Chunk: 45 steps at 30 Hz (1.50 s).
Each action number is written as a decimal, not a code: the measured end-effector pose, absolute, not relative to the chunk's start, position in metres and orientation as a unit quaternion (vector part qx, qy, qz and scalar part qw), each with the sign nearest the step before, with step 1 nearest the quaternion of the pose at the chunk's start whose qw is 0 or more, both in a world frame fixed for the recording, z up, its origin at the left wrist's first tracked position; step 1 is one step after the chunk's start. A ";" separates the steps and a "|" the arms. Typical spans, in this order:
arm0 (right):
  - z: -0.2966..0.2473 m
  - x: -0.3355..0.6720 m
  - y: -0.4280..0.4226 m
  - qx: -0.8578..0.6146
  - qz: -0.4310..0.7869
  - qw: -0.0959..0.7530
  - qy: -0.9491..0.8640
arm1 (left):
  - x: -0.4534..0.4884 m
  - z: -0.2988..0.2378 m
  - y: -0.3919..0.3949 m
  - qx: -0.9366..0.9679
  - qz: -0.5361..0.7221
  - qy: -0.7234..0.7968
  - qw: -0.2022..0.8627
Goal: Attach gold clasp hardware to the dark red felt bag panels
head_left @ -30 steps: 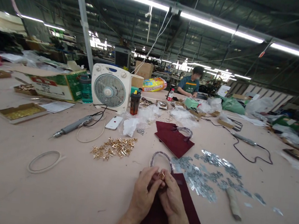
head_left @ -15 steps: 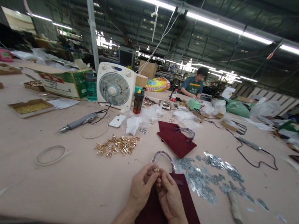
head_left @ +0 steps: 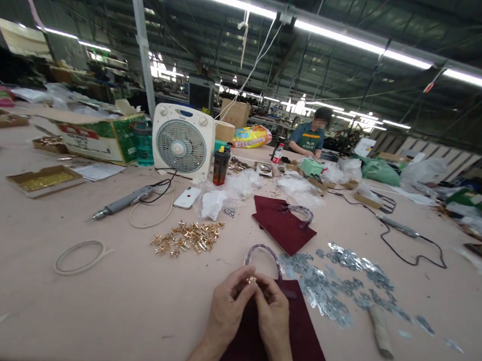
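Both hands meet over a dark red bag panel (head_left: 305, 348) that lies at the table's front edge. A small gold metal fitting (head_left: 252, 280) shows between the fingertips. My left hand (head_left: 228, 305) pinches it from the left, and my right hand (head_left: 271, 307) closes on it from the other side. A wrapped purple handle (head_left: 266, 248) arches from the panel's top edge just beyond the fingers. To the left lies a heap of gold fittings (head_left: 189, 238); to the right spread many flat silver metal plates (head_left: 324, 292). The fitting's exact kind is too small to tell.
More dark red panels (head_left: 283, 225) lie farther back. A corded electric screwdriver (head_left: 124, 203) and a white phone (head_left: 187, 197) rest before a box fan (head_left: 183, 143). A grey roll (head_left: 380, 331) sits at right. Across the table a person (head_left: 308, 136) works.
The fingertips have drawn closer together around the gold fitting, and my right hand has turned slightly inward. The view has shifted a little; the bag panel stays in place.
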State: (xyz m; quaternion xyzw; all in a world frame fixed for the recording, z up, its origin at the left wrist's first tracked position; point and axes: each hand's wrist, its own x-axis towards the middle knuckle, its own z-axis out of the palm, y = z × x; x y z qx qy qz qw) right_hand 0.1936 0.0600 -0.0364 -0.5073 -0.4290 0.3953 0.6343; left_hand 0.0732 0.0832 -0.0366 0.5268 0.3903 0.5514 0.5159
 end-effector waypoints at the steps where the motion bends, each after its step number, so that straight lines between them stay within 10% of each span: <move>1: -0.036 0.194 0.060 -0.505 0.396 0.636 -0.429 | 0.073 -0.036 0.083 0.531 0.549 0.390 0.515; 24: -0.026 0.195 0.051 -0.510 0.273 0.644 -0.501 | 0.063 -0.023 0.078 0.593 0.575 0.370 0.425; 45: -0.026 0.199 0.048 -0.499 0.193 0.602 -0.592 | 0.063 -0.021 0.082 0.504 0.518 0.369 0.584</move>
